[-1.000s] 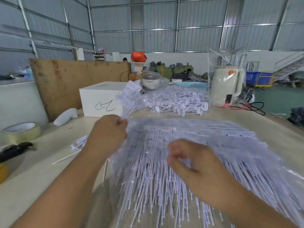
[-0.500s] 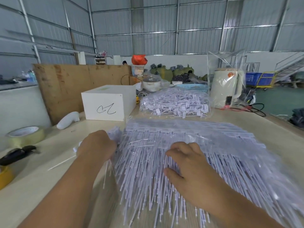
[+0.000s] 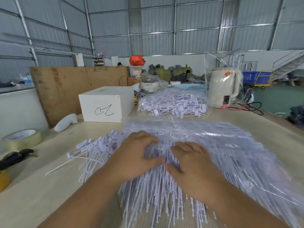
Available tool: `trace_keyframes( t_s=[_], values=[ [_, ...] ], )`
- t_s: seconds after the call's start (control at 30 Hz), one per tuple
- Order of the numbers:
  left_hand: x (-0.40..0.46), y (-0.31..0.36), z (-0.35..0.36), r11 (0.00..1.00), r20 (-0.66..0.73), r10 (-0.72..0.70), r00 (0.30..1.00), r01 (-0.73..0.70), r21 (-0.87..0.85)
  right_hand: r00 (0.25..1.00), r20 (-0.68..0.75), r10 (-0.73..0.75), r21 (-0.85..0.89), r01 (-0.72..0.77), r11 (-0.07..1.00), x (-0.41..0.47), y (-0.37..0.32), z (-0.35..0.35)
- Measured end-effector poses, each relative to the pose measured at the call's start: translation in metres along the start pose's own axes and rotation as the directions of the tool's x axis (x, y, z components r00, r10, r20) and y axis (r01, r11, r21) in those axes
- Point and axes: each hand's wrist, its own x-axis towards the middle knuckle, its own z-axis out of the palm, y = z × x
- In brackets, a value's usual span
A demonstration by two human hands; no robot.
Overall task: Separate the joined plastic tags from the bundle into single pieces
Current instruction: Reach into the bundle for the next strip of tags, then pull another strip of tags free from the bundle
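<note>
A wide bundle of joined white plastic tags (image 3: pixel 222 153), partly under clear film, fans across the table in front of me. My left hand (image 3: pixel 136 155) and my right hand (image 3: pixel 192 163) lie side by side on its near-left part. On both hands the fingers and thumb curl into the tag heads, pinching a bunch between them. A small heap of loose tags (image 3: pixel 98 148) lies on the table just left of my left hand. Further back sits a clear bag of tags (image 3: pixel 172 102).
A white box (image 3: pixel 105 106) stands behind the loose heap, in front of a plywood board (image 3: pixel 65 86). A tape roll (image 3: pixel 21 139), a black tool (image 3: pixel 14 157) and a thin white strip (image 3: pixel 65 165) lie at the left. A wrapped white kettle (image 3: pixel 223 89) stands back right.
My left hand lowered the raised bunch of tags, left it on the table at the left, and moved back onto the bundle beside my right hand.
</note>
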Motion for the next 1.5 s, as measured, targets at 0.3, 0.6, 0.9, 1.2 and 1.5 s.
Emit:
trace_keyframes(
  t_s=[0.3, 0.6, 0.9, 1.2, 1.5],
  values=[
    [0.000, 0.004, 0.001, 0.988, -0.252, -0.089, 0.964, 0.052, -0.149, 0.988, -0.068, 0.142, -0.053, -0.146, 0.988, -0.002, 0.000, -0.016],
    [0.000, 0.028, 0.003, 0.950, -0.420, -0.038, 0.907, -0.098, -0.297, 0.992, -0.045, 0.120, -0.082, -0.123, 0.989, -0.001, -0.006, -0.002],
    [0.000, 0.024, 0.011, 0.962, -0.227, -0.019, 0.974, -0.044, -0.269, 0.991, -0.006, 0.133, 0.007, -0.133, 0.991, 0.006, -0.001, 0.011],
    [0.002, 0.020, 0.013, 0.942, -0.038, -0.081, 0.996, 0.064, -0.329, 0.961, -0.265, 0.074, 0.099, -0.049, 0.994, 0.003, -0.002, -0.001],
    [0.008, 0.002, 0.018, 0.977, 0.136, -0.125, 0.983, 0.146, -0.157, 0.943, -0.331, 0.015, 0.245, 0.071, 0.967, -0.007, -0.004, -0.021]
  ],
)
